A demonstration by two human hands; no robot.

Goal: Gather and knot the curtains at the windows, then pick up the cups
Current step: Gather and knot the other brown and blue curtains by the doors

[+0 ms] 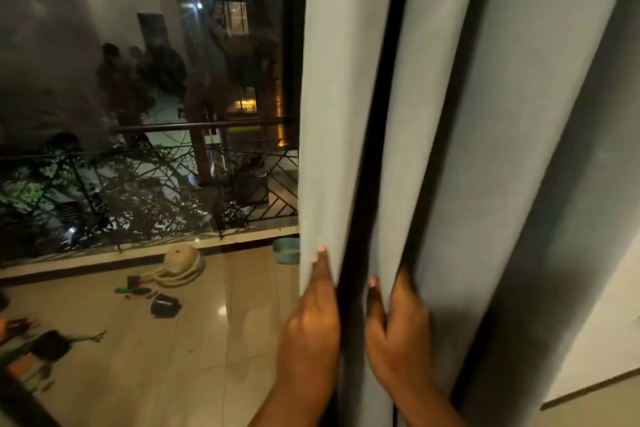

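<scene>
A pale grey-blue curtain (450, 114) hangs in long vertical folds over the right half of the view, beside a large glass window (138, 80). My left hand (311, 319) lies against the curtain's leftmost fold, fingers pointing up along its edge. My right hand (398, 333) grips the neighbouring fold, its fingers wrapped into the dark gap between folds. No cup can be made out with certainty.
Through the glass lies a tiled balcony with a black railing (156, 156). On its floor sit a beige upturned bowl-like object (181, 262), a teal tub (287, 250), a small dark pot (165, 305) and scattered tools (52, 347). A white wall (606, 322) stands right.
</scene>
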